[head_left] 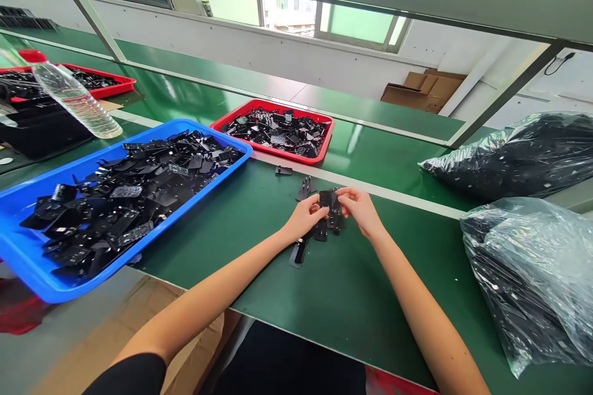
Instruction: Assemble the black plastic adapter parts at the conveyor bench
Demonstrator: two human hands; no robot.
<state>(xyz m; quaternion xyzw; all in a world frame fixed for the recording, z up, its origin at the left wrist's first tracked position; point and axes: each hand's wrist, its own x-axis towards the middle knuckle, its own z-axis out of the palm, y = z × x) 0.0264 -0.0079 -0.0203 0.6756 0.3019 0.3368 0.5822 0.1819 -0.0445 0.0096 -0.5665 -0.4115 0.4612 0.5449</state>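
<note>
Over the green bench, my left hand (pixel 306 217) grips a flat black plastic part (pixel 327 199) between thumb and fingers. My right hand (pixel 359 207) is closed in a pinch at the right edge of that same part. Beneath and around both hands lies a small group of similar loose black parts (pixel 300 253), some partly hidden by the fingers. One more black piece (pixel 283 170) lies by itself further back, near the pale strip on the bench.
A blue tray (pixel 185 213) heaped with black parts stands at the left. Behind it is a red tray (pixel 328 142) of parts. Plastic bags (pixel 532 271) full of black pieces lie at the right. A water bottle (pixel 76 99) leans at the far left.
</note>
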